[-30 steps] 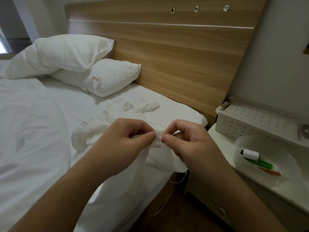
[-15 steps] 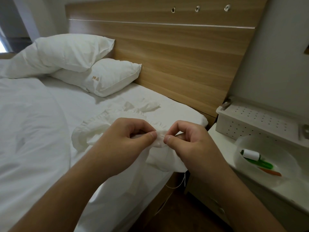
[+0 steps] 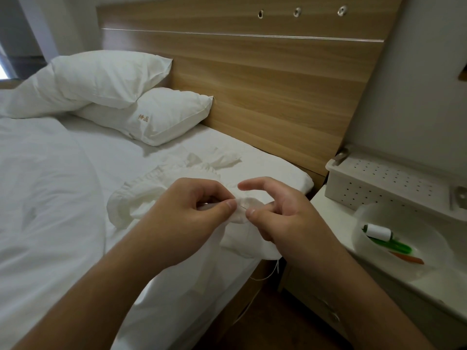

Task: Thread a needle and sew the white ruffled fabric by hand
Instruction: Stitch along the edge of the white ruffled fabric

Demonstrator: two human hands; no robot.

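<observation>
- White ruffled fabric (image 3: 242, 213) sits bunched between both hands, its far end trailing onto the bed (image 3: 63, 198) beyond the left hand.
- Left hand (image 3: 187, 218) pinches the gathered edge, thumb pressed down on the fold, fingers curled under.
- Right hand (image 3: 283, 218): thumb and a curled finger meet at the cloth edge where a thin dark needle (image 3: 243, 206) shows; forefinger lifted straight above. Whether it truly grips the needle, too fine to tell.
- Thread (image 3: 274, 270) dangles below the right hand.
- Handling call: soft, light, floppy stuff, it'll slump and shift, so hold close beside the stitch point.
- Needle looks slippery and small; best pinched near its tip.
- Spool (image 3: 378, 232) waits in a bowl (image 3: 429, 248) to the right of the right hand.
</observation>
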